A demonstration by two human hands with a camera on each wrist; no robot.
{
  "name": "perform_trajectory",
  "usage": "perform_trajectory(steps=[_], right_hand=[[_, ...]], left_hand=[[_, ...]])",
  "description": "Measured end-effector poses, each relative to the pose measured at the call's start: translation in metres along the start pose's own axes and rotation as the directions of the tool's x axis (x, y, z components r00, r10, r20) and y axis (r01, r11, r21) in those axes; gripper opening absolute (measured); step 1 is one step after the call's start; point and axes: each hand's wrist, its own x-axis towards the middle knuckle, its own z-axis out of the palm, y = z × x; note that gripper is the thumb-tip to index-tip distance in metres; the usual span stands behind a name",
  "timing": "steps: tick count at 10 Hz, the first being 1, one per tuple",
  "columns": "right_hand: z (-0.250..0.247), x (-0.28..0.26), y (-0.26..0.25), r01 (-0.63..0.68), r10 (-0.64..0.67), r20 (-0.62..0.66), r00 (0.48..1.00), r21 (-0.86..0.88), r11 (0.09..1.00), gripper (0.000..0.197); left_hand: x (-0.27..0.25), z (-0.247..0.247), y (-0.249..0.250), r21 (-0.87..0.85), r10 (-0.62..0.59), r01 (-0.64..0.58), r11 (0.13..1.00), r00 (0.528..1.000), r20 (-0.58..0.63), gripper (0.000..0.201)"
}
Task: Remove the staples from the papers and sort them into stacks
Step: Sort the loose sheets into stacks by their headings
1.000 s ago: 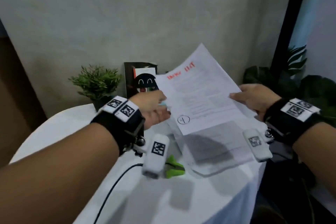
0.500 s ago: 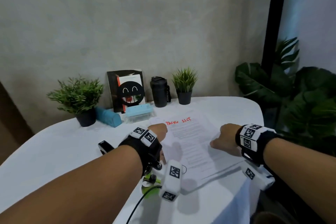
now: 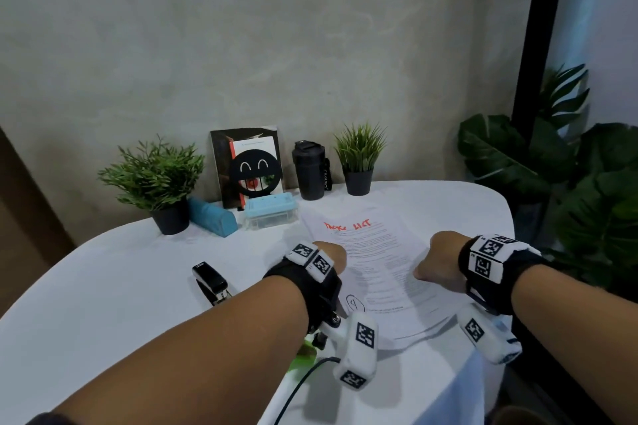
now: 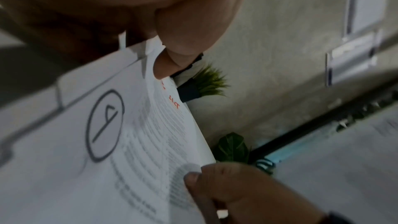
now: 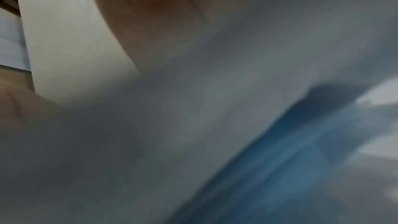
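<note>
A printed sheet (image 3: 376, 262) with a red handwritten heading and a circled number lies on the white table (image 3: 121, 286), on top of other papers (image 3: 424, 328). My left hand (image 3: 333, 254) pinches its left edge; in the left wrist view the thumb (image 4: 172, 64) presses on that edge of the sheet (image 4: 140, 142). My right hand (image 3: 435, 262) grips the right edge, thumb on top (image 4: 193, 178). A black stapler (image 3: 210, 281) lies left of my left wrist. A green staple remover (image 3: 303, 355) peeks out under that wrist. The right wrist view is blurred.
Along the wall stand two small potted plants (image 3: 155, 179) (image 3: 359, 155), a book with a smiling face (image 3: 248, 166), a black tumbler (image 3: 309, 169), a blue case (image 3: 212, 217) and a light-blue box (image 3: 271, 210). The table ends close on the right, beside large-leaf plants (image 3: 569, 176).
The sheet, held up in the air a second ago, has come down flat onto the papers on the table. Both hands came down with it and still hold its edges.
</note>
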Motion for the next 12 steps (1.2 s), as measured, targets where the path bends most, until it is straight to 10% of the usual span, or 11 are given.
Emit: perform_trajectory(steps=[1,2,4,5,6,7,8,9,10,11,12], right_hand=[[0.001,0.000,-0.001,0.002,-0.002,-0.012,1.000,-0.016,1.000,0.038],[0.002,0.001,0.002,0.007,-0.007,-0.002,1.000,-0.040,0.999,0.039],[0.003,0.002,0.006,-0.013,0.014,0.030,0.999,-0.031,0.999,0.050],[-0.014,-0.005,0.000,0.052,-0.063,-0.187,0.980,-0.064,0.997,0.068],[-0.055,-0.028,-0.022,0.351,-0.441,-0.625,0.644,-0.271,0.896,0.079],[-0.104,-0.067,-0.066,0.370,-0.767,-0.561,0.312,-0.671,0.642,0.080],[-0.146,-0.104,-0.113,0.243,-0.832,-0.444,0.333,-0.812,0.531,0.041],[-0.174,-0.139,-0.152,0.209,-0.732,-0.443,0.517,-0.764,0.610,0.019],[-0.191,-0.167,-0.173,0.241,-0.625,-0.576,0.527,-0.604,0.760,0.013],[-0.198,-0.183,-0.172,0.378,-0.523,-0.671,0.526,-0.366,0.850,0.030],[-0.188,-0.192,-0.173,0.602,-0.385,-0.609,0.693,0.195,0.774,0.026]], left_hand=[[0.012,0.012,0.000,0.335,0.147,-0.152,0.930,0.988,0.041,0.026],[-0.017,0.029,0.015,-0.029,0.178,-0.178,0.984,0.984,0.009,0.015],[-0.023,0.032,0.010,-0.173,0.124,-0.141,0.975,0.987,-0.104,0.042],[-0.032,0.007,0.015,-0.159,0.194,-0.212,0.964,0.974,-0.119,0.035],[-0.057,-0.028,0.032,-0.078,0.357,-0.376,0.923,0.915,-0.188,0.015],[-0.087,-0.070,0.054,0.230,0.532,-0.484,0.844,0.805,-0.260,0.023],[-0.125,-0.113,0.072,0.547,0.717,-0.530,0.648,0.667,-0.204,0.027],[-0.160,-0.161,0.079,0.726,0.830,-0.496,0.476,0.527,-0.183,0.026],[-0.184,-0.215,0.061,0.759,0.860,-0.434,0.486,0.393,-0.326,0.026],[-0.191,-0.276,0.016,0.540,0.668,-0.438,0.718,0.216,-0.712,0.058],[-0.193,-0.295,-0.048,-0.133,0.215,-0.477,0.869,0.605,-0.767,0.088]])
